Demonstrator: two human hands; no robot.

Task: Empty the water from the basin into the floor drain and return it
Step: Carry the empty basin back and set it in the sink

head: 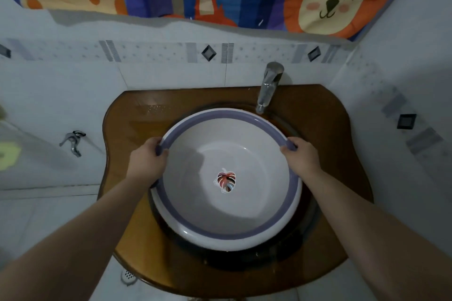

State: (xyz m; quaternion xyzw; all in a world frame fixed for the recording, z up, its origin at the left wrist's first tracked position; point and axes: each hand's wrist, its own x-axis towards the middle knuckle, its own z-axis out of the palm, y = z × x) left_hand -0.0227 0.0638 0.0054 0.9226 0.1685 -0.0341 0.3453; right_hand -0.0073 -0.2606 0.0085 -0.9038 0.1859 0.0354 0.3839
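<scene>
From the head camera, a round white basin (227,178) with a purple band around its rim sits in the dark bowl of a brown glass washstand (325,129), directly below the view. The basin's inside looks dry or nearly so; whether a thin film of water remains cannot be told. A leaf sticker (226,181) shows on its bottom. A chrome tap (269,88) stands at the back right of the stand, its spout just above the basin's far rim. The left hand (146,161) is closed over the rim on the left side, fingers curled over the purple band. The right hand (302,156) grips the rim on the opposite side in the same way. Both forearms reach in from the lower corners. A floor drain (128,276) is visible below the stand's left edge.
</scene>
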